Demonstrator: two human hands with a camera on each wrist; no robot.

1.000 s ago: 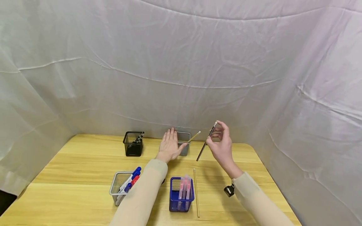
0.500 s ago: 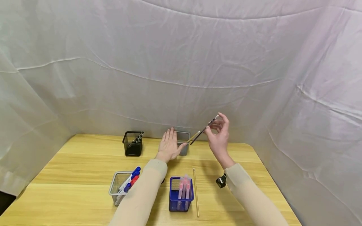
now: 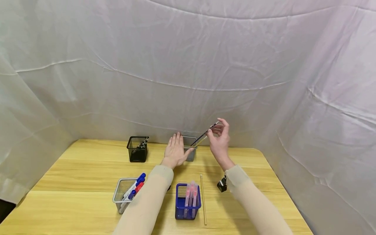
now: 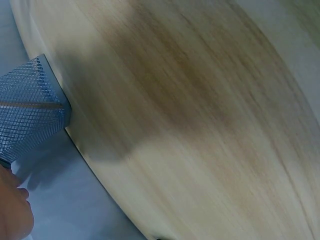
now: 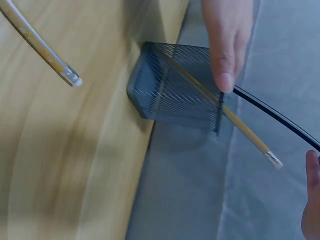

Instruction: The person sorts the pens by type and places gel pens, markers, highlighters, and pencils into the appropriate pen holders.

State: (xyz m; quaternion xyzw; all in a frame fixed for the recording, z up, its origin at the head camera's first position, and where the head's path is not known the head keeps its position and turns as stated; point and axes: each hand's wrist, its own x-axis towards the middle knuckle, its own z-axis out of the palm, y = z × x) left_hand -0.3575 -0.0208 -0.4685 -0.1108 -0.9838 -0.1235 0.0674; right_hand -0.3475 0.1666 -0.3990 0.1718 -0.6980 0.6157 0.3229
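The right hand (image 3: 219, 142) is raised above the far edge of the pale wooden table (image 3: 88, 169), its thumb and fingertips pinching a slim dark pencil (image 3: 204, 134) near its upper end. The pencil slants down and to the left from the grip, its lower end over the open top of the grey wire-mesh pen cup (image 3: 190, 150) standing at the far edge. In the right wrist view the dark shaft (image 5: 280, 117) runs out past a fingertip, just above the mesh cup (image 5: 175, 90), in which a yellow pencil with a metal ferrule (image 5: 235, 122) leans out over the rim.

The left hand (image 3: 175, 151) lies with straight, relaxed fingers flat against the near-left side of that cup, holding nothing.

A second yellow pencil (image 3: 203, 199) lies loose on the table towards the near edge, just beside a blue mesh cup (image 3: 188, 207) of pink pens. A silver mesh cup (image 3: 123, 195) holds blue and red markers; a black mesh cup (image 3: 138, 149) stands at the far edge, left.
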